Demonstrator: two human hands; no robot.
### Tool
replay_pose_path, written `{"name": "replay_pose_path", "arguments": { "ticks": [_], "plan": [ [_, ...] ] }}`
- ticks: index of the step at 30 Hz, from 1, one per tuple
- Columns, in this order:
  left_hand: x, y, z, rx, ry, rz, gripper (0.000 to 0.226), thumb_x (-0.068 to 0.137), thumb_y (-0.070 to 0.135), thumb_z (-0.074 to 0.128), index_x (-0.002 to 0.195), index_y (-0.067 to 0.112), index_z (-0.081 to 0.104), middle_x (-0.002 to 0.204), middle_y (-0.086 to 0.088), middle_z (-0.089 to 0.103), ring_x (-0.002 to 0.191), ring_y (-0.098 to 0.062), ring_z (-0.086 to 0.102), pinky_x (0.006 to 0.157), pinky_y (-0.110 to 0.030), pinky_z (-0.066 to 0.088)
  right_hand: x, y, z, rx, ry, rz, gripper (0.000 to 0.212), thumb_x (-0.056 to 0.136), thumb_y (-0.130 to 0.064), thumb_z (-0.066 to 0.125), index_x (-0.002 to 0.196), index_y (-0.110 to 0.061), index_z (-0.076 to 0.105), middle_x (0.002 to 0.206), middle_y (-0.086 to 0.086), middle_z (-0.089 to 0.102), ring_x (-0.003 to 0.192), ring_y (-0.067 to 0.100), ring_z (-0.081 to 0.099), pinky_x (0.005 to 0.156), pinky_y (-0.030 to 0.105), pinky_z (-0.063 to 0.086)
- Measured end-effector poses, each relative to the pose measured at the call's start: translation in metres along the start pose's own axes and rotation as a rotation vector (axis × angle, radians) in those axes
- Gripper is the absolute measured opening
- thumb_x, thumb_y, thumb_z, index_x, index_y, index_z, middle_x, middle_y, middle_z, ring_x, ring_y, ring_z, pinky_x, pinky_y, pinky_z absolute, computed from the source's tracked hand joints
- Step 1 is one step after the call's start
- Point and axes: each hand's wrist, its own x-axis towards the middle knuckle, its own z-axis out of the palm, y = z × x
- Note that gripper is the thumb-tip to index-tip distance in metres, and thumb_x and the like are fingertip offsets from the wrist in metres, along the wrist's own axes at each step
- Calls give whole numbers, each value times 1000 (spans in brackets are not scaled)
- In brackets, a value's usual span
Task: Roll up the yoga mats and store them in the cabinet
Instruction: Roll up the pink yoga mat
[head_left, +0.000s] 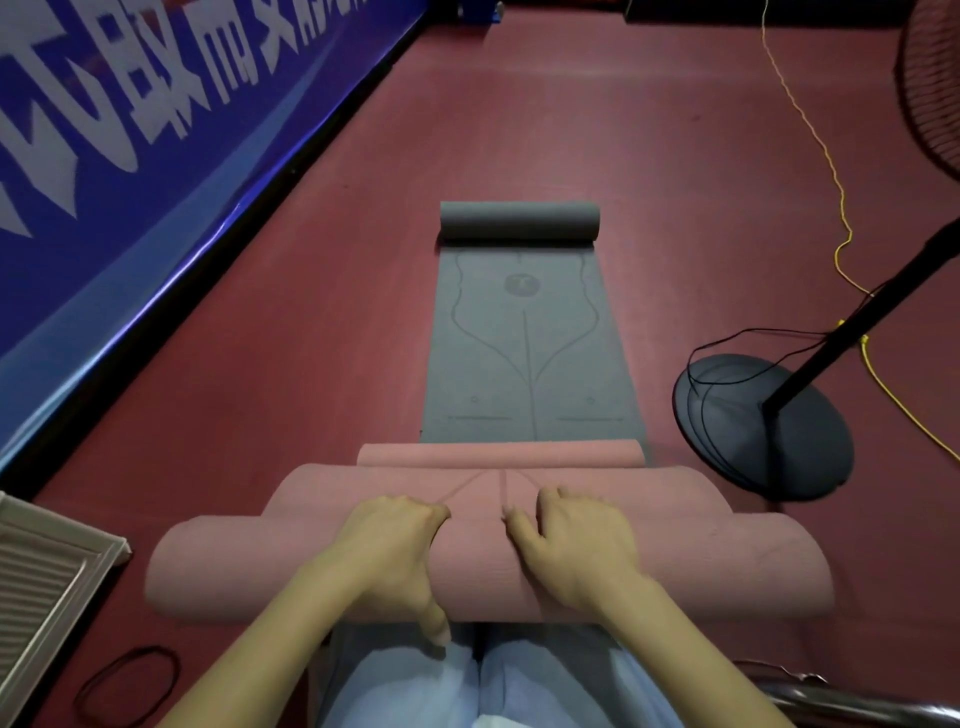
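1. Head view: pink yoga mat (727, 561) lying crosswise on the red floor (322, 332), already a thick roll just ahead of the knees, with a short unrolled stretch and a curled far end beyond it.
2. Left hand (389, 551) and right hand (576, 545) both laid over the middle of the roll, fingers curled down over its front, thumbs behind, holding it.
3. Grey yoga mat (530, 364) flat past the pink one, far end curled into a small roll.
4. Fan base (763, 426) with loose cable just beside the mats' right edge; black rubber band (127, 686) on the floor at near left.
5. Risk, as a judgement: grip at the centre only, so the ends could telescope or loosen; sideways drift could foul the cable.
6. No cabinet in view.
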Motion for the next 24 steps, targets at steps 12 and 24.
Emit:
{"name": "replay_pose_path", "arguments": {
  "ticks": [12,24],
  "plan": [
    [39,-15,-13,-78,-102,69,126,30,82,81,143,36,51,111,13,39,105,-13,40,96,-34,46,-1,8,30,106,402,9,30,94,-45,43,74,-23,51,70,0,61,69,28,58,73,43,48],
    [20,-16,6,-64,344,153,99,57,84,62,143,36,51,123,18,46,111,-12,41,101,-32,38,34,13,8,169,112,70,32,97,-48,38,80,-22,46,96,7,71,93,33,62,82,39,36]
  ]
}}
